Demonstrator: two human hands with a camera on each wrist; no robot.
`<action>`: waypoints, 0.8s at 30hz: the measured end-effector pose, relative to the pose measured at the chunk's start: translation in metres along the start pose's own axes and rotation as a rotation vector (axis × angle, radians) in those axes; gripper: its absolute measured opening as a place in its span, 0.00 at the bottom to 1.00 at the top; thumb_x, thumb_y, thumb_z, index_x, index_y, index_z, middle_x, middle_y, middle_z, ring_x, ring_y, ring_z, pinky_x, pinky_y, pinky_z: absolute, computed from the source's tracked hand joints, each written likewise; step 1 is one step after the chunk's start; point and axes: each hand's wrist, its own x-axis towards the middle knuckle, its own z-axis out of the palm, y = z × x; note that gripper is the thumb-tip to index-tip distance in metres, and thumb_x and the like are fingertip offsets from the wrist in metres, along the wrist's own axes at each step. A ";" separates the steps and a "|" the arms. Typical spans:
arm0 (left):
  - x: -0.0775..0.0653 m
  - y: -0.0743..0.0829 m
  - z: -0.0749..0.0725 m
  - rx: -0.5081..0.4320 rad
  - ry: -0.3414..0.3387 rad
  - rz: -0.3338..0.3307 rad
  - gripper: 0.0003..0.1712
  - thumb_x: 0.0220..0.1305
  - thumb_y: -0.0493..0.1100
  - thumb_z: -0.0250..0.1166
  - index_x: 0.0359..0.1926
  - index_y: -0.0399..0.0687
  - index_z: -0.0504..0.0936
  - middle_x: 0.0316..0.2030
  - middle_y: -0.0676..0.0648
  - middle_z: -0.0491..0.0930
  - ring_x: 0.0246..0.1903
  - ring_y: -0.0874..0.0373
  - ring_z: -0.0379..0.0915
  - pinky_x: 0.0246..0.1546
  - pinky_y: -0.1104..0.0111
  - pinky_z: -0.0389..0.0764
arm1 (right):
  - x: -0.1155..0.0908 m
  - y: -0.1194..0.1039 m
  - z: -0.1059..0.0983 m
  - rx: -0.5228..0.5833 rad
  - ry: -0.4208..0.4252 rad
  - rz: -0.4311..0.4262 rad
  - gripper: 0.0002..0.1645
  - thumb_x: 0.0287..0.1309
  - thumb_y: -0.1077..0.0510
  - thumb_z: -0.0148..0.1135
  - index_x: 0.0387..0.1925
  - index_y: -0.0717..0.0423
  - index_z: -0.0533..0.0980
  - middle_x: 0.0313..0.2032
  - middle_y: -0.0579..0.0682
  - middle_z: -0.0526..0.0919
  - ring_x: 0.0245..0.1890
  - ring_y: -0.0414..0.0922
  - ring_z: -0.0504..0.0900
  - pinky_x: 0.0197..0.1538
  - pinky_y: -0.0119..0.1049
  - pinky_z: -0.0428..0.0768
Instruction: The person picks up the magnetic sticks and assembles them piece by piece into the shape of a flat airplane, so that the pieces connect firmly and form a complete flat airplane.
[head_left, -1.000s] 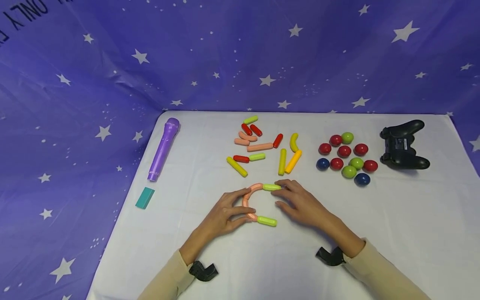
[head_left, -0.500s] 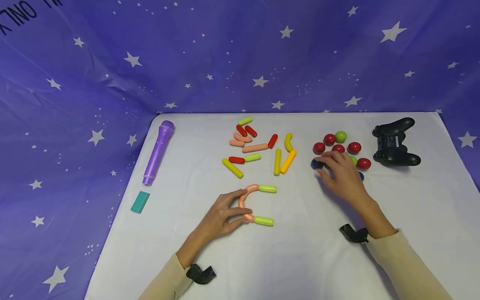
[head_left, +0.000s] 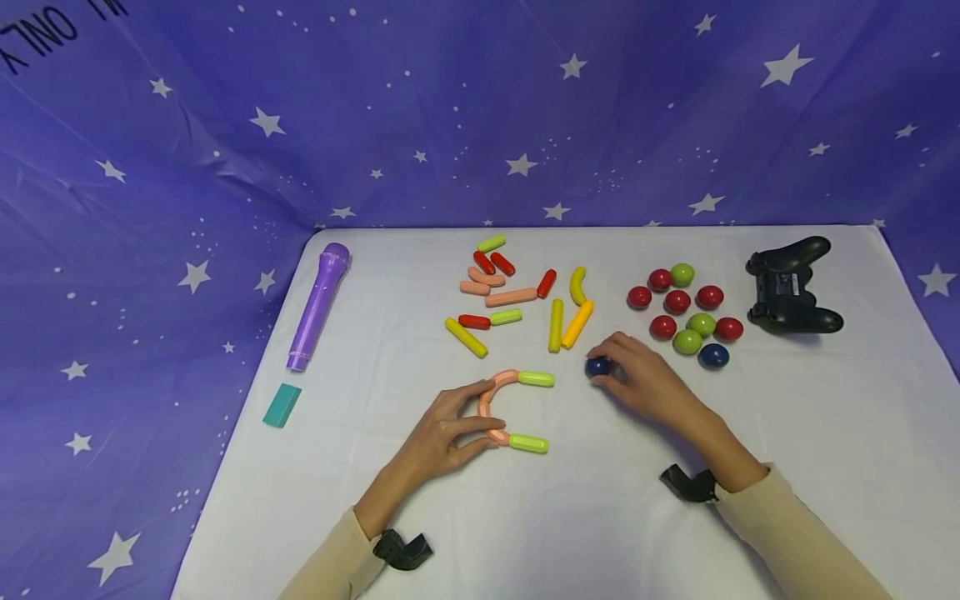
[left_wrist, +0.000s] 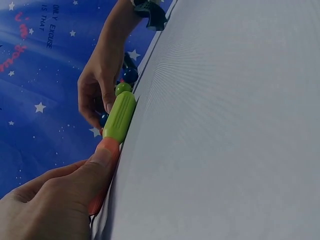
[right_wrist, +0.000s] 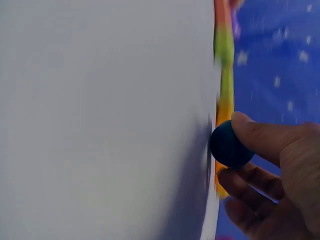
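In the head view my left hand (head_left: 446, 429) holds a C-shaped toy-stick chain (head_left: 507, 377) of curved orange pieces with a lime-green stick on each end. The thumb lies on an orange piece in the left wrist view, right behind a green stick (left_wrist: 120, 117). Between thumb and fingers of my right hand (head_left: 648, 379) is a dark blue ball (head_left: 597, 367), just right of the chain's open side. Seen from the right wrist, the thumb presses the ball (right_wrist: 230, 145) from above and the fingertips meet it from below.
Red, green and blue balls (head_left: 677, 302) lie at the right, beside a black game controller (head_left: 791, 287). Several loose sticks (head_left: 510, 296) are spread behind the chain. A purple toy microphone (head_left: 318, 308) and a teal block (head_left: 282, 406) lie at the left of the white table (head_left: 570, 533).
My right hand left the chain's upper green stick, reached to the ball group, took a dark blue ball and brought it left and nearer. My left hand stays on the chain.
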 end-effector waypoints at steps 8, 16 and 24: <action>-0.001 -0.001 0.002 0.016 -0.002 -0.001 0.15 0.54 0.52 0.74 0.45 0.62 0.88 0.64 0.40 0.72 0.63 0.48 0.70 0.60 0.53 0.73 | 0.008 -0.030 0.022 0.163 -0.146 0.009 0.25 0.54 0.56 0.73 0.54 0.53 0.78 0.47 0.48 0.78 0.47 0.44 0.78 0.55 0.47 0.80; -0.003 0.000 0.000 0.007 -0.018 -0.035 0.15 0.54 0.52 0.74 0.44 0.62 0.88 0.65 0.42 0.72 0.64 0.48 0.69 0.61 0.53 0.73 | 0.017 -0.028 0.023 0.213 -0.235 0.035 0.26 0.55 0.56 0.71 0.56 0.53 0.78 0.51 0.50 0.77 0.53 0.48 0.76 0.61 0.51 0.75; -0.005 -0.001 -0.001 -0.006 -0.003 -0.035 0.15 0.54 0.52 0.75 0.44 0.61 0.88 0.64 0.42 0.73 0.63 0.49 0.70 0.60 0.53 0.73 | 0.028 -0.027 0.024 0.176 -0.327 0.030 0.24 0.57 0.55 0.70 0.56 0.52 0.77 0.47 0.49 0.73 0.47 0.44 0.74 0.57 0.45 0.78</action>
